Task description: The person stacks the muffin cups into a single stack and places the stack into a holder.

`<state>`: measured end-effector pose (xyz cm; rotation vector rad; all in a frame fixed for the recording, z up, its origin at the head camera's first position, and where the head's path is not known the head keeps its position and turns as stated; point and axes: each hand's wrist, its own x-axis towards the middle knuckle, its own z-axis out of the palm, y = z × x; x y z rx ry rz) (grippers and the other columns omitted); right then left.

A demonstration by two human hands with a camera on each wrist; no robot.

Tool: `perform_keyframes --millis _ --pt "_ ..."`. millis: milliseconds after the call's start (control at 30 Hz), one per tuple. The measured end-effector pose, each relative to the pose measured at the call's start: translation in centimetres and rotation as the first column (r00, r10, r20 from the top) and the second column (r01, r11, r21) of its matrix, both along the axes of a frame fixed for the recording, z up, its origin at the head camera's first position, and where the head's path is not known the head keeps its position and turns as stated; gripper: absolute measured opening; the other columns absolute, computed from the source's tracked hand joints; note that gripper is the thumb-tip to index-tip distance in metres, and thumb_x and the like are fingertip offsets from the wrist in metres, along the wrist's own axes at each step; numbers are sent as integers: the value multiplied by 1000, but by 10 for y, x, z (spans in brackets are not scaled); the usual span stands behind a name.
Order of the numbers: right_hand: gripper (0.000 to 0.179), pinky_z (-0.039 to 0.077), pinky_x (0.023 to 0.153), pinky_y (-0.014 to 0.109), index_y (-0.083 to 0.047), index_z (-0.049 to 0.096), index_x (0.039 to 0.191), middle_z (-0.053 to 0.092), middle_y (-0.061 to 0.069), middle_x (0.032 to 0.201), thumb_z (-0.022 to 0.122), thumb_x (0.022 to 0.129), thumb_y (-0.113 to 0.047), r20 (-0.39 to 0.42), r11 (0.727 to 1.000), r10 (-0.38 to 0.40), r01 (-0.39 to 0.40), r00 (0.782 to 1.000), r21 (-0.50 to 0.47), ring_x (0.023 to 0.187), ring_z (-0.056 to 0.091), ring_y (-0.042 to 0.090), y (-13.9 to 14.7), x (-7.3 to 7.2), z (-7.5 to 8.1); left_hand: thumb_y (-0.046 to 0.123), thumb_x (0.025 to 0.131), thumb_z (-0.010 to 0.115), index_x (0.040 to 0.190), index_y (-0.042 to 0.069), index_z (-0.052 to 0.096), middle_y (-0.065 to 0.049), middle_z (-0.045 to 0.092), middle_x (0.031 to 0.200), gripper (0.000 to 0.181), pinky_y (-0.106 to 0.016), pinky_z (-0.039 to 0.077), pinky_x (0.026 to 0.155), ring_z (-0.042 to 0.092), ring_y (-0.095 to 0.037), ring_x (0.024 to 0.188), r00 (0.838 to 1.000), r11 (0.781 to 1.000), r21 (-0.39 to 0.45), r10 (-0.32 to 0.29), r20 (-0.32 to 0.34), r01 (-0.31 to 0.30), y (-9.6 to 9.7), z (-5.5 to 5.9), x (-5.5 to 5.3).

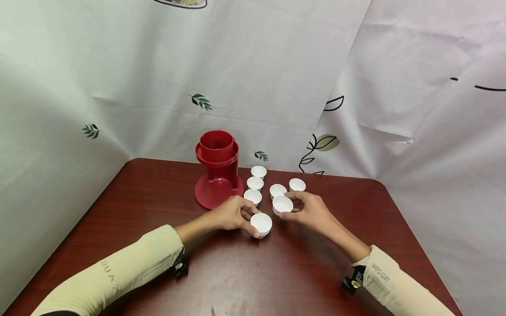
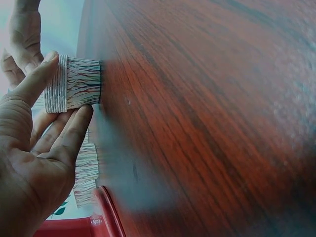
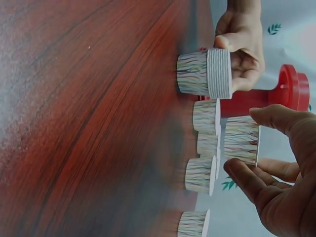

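My left hand (image 1: 230, 214) grips a stack of nested paper baking cups (image 2: 74, 84) between thumb and fingers, close over the table. Layered white rims and a wavy multicoloured stripe pattern show on its side. My right hand (image 1: 313, 213) pinches a single paper baking cup (image 3: 242, 140) by its side, held above the table just right of the stack. Beyond the hands, three baking cups (image 1: 255, 183) stand in a row running away from me. To their right stand two more, a nearer baking cup (image 1: 278, 191) and a farther baking cup (image 1: 297, 184).
A red plastic stand (image 1: 216, 175) with a cylinder on a round base rises at the back, left of the cups. The dark wood-grain table (image 1: 276, 276) ends at a white patterned cloth (image 1: 253, 79) hanging behind.
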<state>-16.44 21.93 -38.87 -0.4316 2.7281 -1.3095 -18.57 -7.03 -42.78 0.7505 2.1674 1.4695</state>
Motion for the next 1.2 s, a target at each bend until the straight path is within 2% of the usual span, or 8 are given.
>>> perform_keyframes --millis 300,700,1000,1200 --pt "59 70 96 42 0 75 137 83 17 125 98 87 -21 -4 1000 22 -22 1000 -10 110 84 26 -4 4 2 9 78 103 116 3 85 -5 88 107 43 -20 65 88 86 -14 100 1000 1000 4 1 4 -1 -1 -2 -1" --pt "56 70 96 35 -4 76 136 83 13 127 98 87 -19 11 996 60 -59 998 -64 111 85 25 -14 15 9 8 77 103 112 4 85 -4 88 104 39 -19 65 85 85 -12 97 1000 1000 -3 -4 -6 4 0 0 -1" --pt "54 69 94 30 -3 76 137 84 13 125 97 88 -17 0 988 111 -110 994 -108 109 85 22 -24 20 11 8 77 103 115 2 83 -6 88 107 43 -22 67 90 85 -12 99 1000 1000 -18 10 -18 -10 0 1 -1" --pt "54 69 93 28 -1 75 137 84 13 120 96 89 -13 -4 977 159 -157 987 -143 107 85 22 -32 23 9 9 77 104 106 4 81 -5 88 103 37 -23 67 91 84 -11 97 1000 1000 -22 8 -14 -9 0 1 -1"
